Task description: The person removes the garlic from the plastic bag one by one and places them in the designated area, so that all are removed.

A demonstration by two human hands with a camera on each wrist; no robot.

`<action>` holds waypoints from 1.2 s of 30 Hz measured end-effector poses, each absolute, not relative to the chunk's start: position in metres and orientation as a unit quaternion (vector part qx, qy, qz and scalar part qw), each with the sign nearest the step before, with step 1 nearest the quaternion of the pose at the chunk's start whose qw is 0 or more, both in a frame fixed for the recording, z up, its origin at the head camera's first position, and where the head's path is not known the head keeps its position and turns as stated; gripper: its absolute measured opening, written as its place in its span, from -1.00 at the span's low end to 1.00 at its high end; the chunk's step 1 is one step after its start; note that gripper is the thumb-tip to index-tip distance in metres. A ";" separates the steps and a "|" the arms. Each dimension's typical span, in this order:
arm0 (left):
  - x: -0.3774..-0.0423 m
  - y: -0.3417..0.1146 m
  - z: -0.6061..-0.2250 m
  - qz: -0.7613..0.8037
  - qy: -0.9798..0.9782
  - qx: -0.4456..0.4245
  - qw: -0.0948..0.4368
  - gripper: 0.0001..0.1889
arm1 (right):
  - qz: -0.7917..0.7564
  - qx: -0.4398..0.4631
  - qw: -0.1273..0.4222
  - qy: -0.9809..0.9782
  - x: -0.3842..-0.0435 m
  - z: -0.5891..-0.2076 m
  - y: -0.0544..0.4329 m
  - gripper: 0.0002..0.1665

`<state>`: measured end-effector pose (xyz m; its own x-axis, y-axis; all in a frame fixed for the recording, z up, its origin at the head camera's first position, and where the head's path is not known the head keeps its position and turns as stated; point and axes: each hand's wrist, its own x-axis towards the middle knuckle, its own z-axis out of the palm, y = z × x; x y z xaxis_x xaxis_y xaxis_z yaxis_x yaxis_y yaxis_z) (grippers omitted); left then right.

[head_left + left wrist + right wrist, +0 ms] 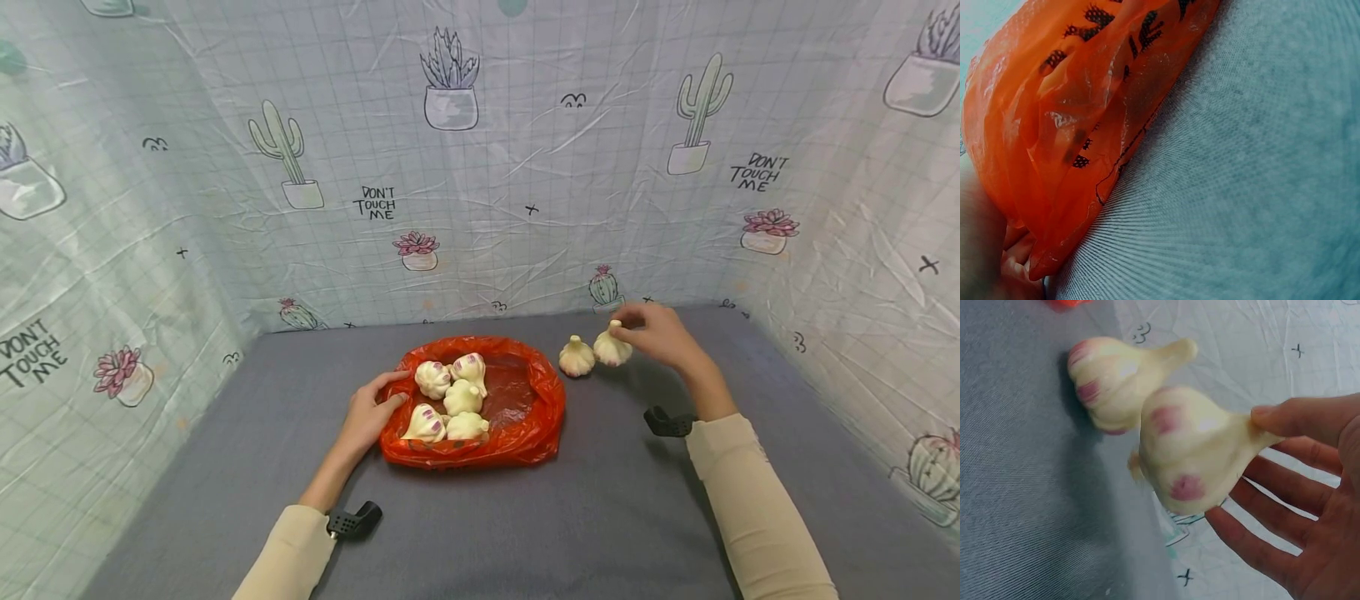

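A red plastic bag (551,404) with its mouth rolled wide sits on the table, and several white garlic bulbs (463,397) with purple patches lie in its left part. My left hand (366,414) holds the bag's left rim; in the left wrist view the bag's printed side (1054,144) hides most of the fingers. To the right of the bag, my right hand (656,335) pinches a garlic bulb (612,350) by its stem between thumb and fingers. In the right wrist view this bulb (1182,453) looks lifted off the cloth. Beside it another bulb (577,358) stands on the table.
Grey cloth (480,533) covers the table. A pale curtain (495,167) printed with cacti and lettering hangs behind the table and along both sides. Each wrist wears a black camera strap, such as the right wrist device (669,422).
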<state>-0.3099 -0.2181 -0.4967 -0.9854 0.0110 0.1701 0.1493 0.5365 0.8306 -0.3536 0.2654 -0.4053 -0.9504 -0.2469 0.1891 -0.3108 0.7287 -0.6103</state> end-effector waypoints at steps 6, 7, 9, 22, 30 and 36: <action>-0.310 -0.217 -0.497 -0.482 -0.872 -0.050 0.074 -0.59 | 0.324 0.126 0.046 -0.936 -0.360 -0.419 0.273 -0.57; -0.310 -0.217 -0.497 -0.482 -0.871 -0.051 0.073 -0.59 | 0.324 0.123 0.046 -0.937 -0.361 -0.421 0.275 -0.57; -0.310 -0.218 -0.498 -0.484 -0.871 -0.050 0.072 -0.59 | 0.321 0.120 0.051 -0.938 -0.362 -0.425 0.277 -0.57; -0.307 -0.219 -0.498 -0.486 -0.870 -0.050 0.066 -0.58 | 0.308 0.113 0.026 -0.944 -0.364 -0.427 0.285 -0.59; -0.307 -0.219 -0.498 -0.485 -0.871 -0.047 0.069 -0.58 | 0.314 0.112 0.027 -0.942 -0.365 -0.426 0.286 -0.62; -0.308 -0.218 -0.497 -0.484 -0.871 -0.047 0.072 -0.59 | 0.317 0.114 0.021 -0.941 -0.364 -0.424 0.286 -0.60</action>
<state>-0.3082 -0.2180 -0.4970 -0.9853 0.0127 0.1704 0.1515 0.5263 0.8367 -0.3637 0.2856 -0.4238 -0.9729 -0.2021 0.1122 -0.2289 0.7729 -0.5918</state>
